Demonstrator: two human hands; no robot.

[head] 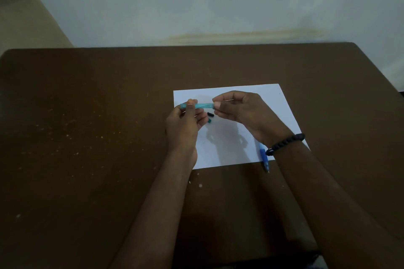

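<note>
A clear teal pen barrel [202, 105] is held level above a white sheet of paper [282, 113]. My left hand [183, 124] pinches its left part between thumb and fingers. My right hand [238, 107] pinches something thin at the barrel's right end; a fine metal-looking piece shows above the fingers, too small to identify. Two small dark pen parts [210, 117] lie on the paper just below the barrel. A second, blue pen [264, 156] lies at the paper's near right edge, partly hidden under my right wrist.
The paper lies on a brown table [87, 137] with pale specks on its surface. A pale wall [218, 2] rises behind the table's far edge. A dark beaded bracelet [285, 143] circles my right wrist.
</note>
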